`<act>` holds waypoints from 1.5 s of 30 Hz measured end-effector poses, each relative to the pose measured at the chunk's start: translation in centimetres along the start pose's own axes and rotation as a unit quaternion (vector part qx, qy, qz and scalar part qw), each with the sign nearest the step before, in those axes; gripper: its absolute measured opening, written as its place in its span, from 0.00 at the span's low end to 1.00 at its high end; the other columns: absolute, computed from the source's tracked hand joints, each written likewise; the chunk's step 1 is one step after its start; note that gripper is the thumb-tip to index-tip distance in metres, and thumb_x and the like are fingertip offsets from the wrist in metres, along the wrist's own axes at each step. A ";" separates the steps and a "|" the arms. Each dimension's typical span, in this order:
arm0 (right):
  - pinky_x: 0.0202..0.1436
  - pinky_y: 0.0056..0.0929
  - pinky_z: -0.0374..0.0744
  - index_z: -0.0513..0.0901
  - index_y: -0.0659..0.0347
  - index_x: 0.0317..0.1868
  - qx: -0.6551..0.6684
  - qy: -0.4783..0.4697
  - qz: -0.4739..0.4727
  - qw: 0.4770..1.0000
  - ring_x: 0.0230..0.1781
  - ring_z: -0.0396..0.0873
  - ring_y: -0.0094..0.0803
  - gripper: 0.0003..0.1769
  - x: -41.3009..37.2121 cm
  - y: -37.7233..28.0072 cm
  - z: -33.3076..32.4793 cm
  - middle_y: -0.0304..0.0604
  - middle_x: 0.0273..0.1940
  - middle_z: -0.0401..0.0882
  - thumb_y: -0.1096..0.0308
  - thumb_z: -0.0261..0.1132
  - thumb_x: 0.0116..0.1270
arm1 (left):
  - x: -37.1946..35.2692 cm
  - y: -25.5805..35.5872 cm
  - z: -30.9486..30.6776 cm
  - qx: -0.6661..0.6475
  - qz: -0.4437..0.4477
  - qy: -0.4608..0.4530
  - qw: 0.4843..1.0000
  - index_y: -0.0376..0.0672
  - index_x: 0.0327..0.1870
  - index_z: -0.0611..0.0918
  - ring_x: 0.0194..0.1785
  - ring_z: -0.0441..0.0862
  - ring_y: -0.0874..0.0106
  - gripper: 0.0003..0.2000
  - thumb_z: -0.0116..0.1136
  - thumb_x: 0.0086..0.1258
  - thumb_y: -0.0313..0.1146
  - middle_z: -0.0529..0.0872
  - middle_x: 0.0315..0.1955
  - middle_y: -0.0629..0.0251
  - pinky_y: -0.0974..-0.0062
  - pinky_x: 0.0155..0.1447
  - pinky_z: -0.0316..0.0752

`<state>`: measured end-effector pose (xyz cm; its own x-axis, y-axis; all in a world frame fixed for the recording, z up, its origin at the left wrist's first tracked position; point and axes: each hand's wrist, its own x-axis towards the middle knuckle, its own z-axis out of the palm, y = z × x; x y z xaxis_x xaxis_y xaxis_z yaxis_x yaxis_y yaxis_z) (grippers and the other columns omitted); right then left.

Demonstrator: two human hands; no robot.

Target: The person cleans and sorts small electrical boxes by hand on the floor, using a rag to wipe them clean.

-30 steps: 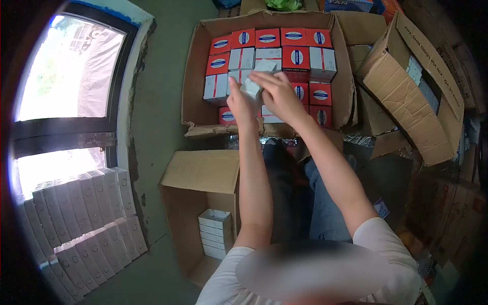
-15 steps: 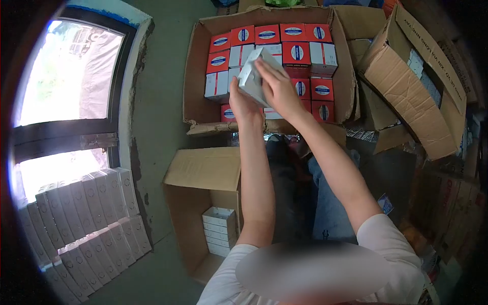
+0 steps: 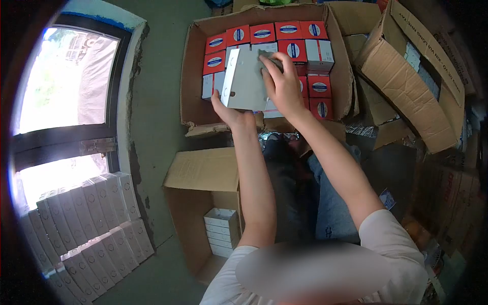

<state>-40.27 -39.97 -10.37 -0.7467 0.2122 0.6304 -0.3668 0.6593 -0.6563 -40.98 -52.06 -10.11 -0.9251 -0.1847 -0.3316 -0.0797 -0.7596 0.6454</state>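
Observation:
A light-grey metal box (image 3: 246, 79) with round marks on its narrow side is held up over the large carton. My left hand (image 3: 231, 112) supports it from below, the thumb against its left edge. At the box's upper right, my right hand (image 3: 284, 84) has its fingers bent around something dark grey, perhaps a cloth, too small to make out. Behind the held box, red-and-white small boxes (image 3: 288, 30) fill the large carton (image 3: 189, 76); some are hidden by my hands.
By the window (image 3: 66, 76) stand rows of similar grey metal boxes (image 3: 91, 203). Below the large carton, an open carton (image 3: 185, 218) holds a stack of white metal boxes (image 3: 222, 231). To the right, another open carton (image 3: 406, 86) leans with its flaps spread.
The metal box has been turned so its broad flat face shows, and it sits slightly further left. My right hand has shifted from lying flat on it to bent fingers at its upper right.

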 end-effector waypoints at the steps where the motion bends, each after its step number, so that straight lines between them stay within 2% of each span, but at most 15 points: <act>1: 0.55 0.40 0.73 0.76 0.65 0.54 -0.012 -0.026 -0.029 0.999 0.49 0.71 0.44 0.19 -0.3 -0.1 0.0 0.44 0.50 0.70 0.73 0.59 0.62 | 0.0 -0.3 -0.2 0.003 -0.011 0.004 1.000 0.41 0.58 0.72 0.58 0.73 0.61 0.26 0.32 0.68 0.49 0.77 0.53 0.58 0.57 0.61 0.68; 5: 0.55 0.42 0.72 0.75 0.64 0.55 0.068 -0.125 -0.111 0.984 0.49 0.71 0.46 0.19 -2.5 -2.4 1.1 0.44 0.52 0.71 0.73 0.57 0.62 | 0.5 -1.5 -0.9 -0.025 -0.044 -0.012 0.999 0.40 0.55 0.74 0.55 0.75 0.62 0.23 0.37 0.69 0.47 0.78 0.50 0.58 0.60 0.60 0.69; 12: 0.55 0.41 0.72 0.75 0.64 0.56 -0.002 0.043 0.011 0.999 0.49 0.73 0.50 0.19 -0.7 1.3 0.9 0.49 0.52 0.75 0.76 0.56 0.63 | -0.5 -2.3 0.2 0.083 -0.034 0.021 0.996 0.38 0.56 0.73 0.54 0.76 0.64 0.24 0.37 0.69 0.47 0.78 0.50 0.58 0.62 0.59 0.68; 17: 0.56 0.41 0.72 0.78 0.65 0.51 0.102 -0.109 -0.001 0.989 0.51 0.73 0.50 0.18 -2.4 -0.7 1.3 0.49 0.51 0.76 0.78 0.56 0.59 | 0.2 -2.9 -1.1 0.013 -0.046 0.060 0.997 0.38 0.51 0.76 0.50 0.78 0.66 0.21 0.45 0.68 0.46 0.80 0.46 0.60 0.66 0.53 0.72; 19: 0.56 0.40 0.72 0.77 0.65 0.53 0.100 -0.093 0.013 0.991 0.52 0.74 0.50 0.19 -2.3 -0.3 1.7 0.51 0.52 0.76 0.79 0.56 0.59 | 0.5 -2.5 -1.7 0.026 -0.037 0.065 0.997 0.37 0.50 0.77 0.49 0.78 0.66 0.21 0.45 0.68 0.46 0.80 0.46 0.60 0.67 0.53 0.72; 22: 0.59 0.38 0.71 0.75 0.68 0.54 0.073 -0.032 0.082 0.993 0.55 0.73 0.51 0.19 -2.0 0.8 2.6 0.56 0.54 0.75 0.77 0.54 0.62 | -0.9 -2.3 -0.7 0.095 0.016 0.114 0.989 0.35 0.44 0.81 0.40 0.79 0.69 0.20 0.48 0.69 0.45 0.82 0.36 0.61 0.69 0.47 0.73; 24: 0.61 0.38 0.71 0.75 0.69 0.56 0.127 -0.037 0.120 0.984 0.56 0.74 0.49 0.21 -2.2 1.0 3.1 0.57 0.54 0.76 0.75 0.54 0.62 | -1.0 -2.7 -1.4 0.204 0.139 0.114 0.962 0.37 0.29 0.82 0.28 0.74 0.76 0.17 0.50 0.70 0.42 0.79 0.23 0.68 0.73 0.34 0.70; 26: 0.61 0.36 0.70 0.74 0.69 0.57 0.174 -0.079 0.158 0.969 0.57 0.74 0.46 0.22 -3.4 1.1 3.9 0.57 0.54 0.76 0.70 0.55 0.63 | -2.1 -1.6 -1.9 0.219 0.197 0.060 0.954 0.42 0.16 0.71 0.16 0.60 0.85 0.21 0.50 0.72 0.41 0.69 0.13 0.77 0.79 0.20 0.52; 27: 0.62 0.35 0.69 0.73 0.67 0.60 0.232 -0.137 0.248 0.931 0.59 0.73 0.42 0.23 -3.6 -0.3 3.7 0.56 0.56 0.75 0.66 0.55 0.66 | -2.7 -0.5 -3.1 0.284 0.170 0.039 0.943 0.40 0.20 0.74 0.23 0.64 0.83 0.20 0.50 0.72 0.42 0.71 0.17 0.76 0.79 0.26 0.59; 30: 0.62 0.28 0.67 0.70 0.70 0.62 0.403 -0.165 0.347 0.831 0.60 0.70 0.33 0.26 -6.3 -1.1 5.6 0.50 0.60 0.73 0.63 0.55 0.69 | -4.8 1.6 -3.2 0.313 0.275 0.060 0.907 0.39 0.18 0.71 0.21 0.63 0.84 0.21 0.49 0.74 0.40 0.68 0.15 0.78 0.80 0.24 0.57; 35: 0.66 0.32 0.64 0.71 0.69 0.62 0.416 -0.196 0.242 0.854 0.62 0.68 0.36 0.23 -8.4 -11.4 3.4 0.50 0.61 0.71 0.69 0.57 0.68 | -8.6 7.3 -4.3 0.293 0.389 0.161 0.859 0.38 0.35 0.71 0.20 0.69 0.81 0.13 0.55 0.70 0.39 0.74 0.15 0.70 0.77 0.24 0.65; 36: 0.67 0.33 0.63 0.71 0.69 0.62 0.385 -0.206 0.188 0.880 0.64 0.67 0.37 0.23 -9.8 -13.7 2.8 0.50 0.62 0.71 0.70 0.57 0.68 | -9.1 8.9 -6.0 0.243 0.345 0.121 0.899 0.38 0.46 0.70 0.24 0.71 0.81 0.15 0.56 0.68 0.39 0.78 0.20 0.69 0.77 0.28 0.67; 39: 0.70 0.38 0.59 0.75 0.66 0.59 0.319 -0.223 0.031 0.921 0.66 0.67 0.41 0.20 -14.1 -18.9 1.0 0.50 0.62 0.72 0.74 0.58 0.65 | -12.7 13.6 -9.9 0.246 0.351 0.094 0.899 0.36 0.49 0.76 0.34 0.72 0.81 0.17 0.54 0.70 0.43 0.78 0.34 0.68 0.83 0.35 0.69; 41: 0.70 0.38 0.59 0.76 0.66 0.57 0.296 -0.218 -0.043 0.929 0.66 0.67 0.41 0.20 -14.7 -22.2 -0.7 0.50 0.62 0.72 0.75 0.57 0.64 | -17.9 15.1 -11.9 0.200 0.302 0.099 0.927 0.34 0.41 0.78 0.38 0.72 0.81 0.15 0.49 0.73 0.40 0.78 0.35 0.69 0.82 0.44 0.68; 45: 0.67 0.36 0.64 0.77 0.65 0.57 0.361 -0.213 -0.024 0.908 0.64 0.69 0.41 0.19 -16.1 -25.7 -0.3 0.52 0.61 0.72 0.74 0.58 0.65 | -25.7 14.8 -16.5 0.123 0.263 0.166 0.942 0.38 0.43 0.79 0.45 0.72 0.79 0.15 0.49 0.73 0.41 0.79 0.39 0.69 0.77 0.51 0.67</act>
<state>-18.65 -60.09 -3.46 -0.8107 -0.2044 0.5486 -0.5576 -0.0161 -0.8300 -12.27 -68.84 -3.46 -0.6974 -0.7108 -0.0916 0.2356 -0.3480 0.9074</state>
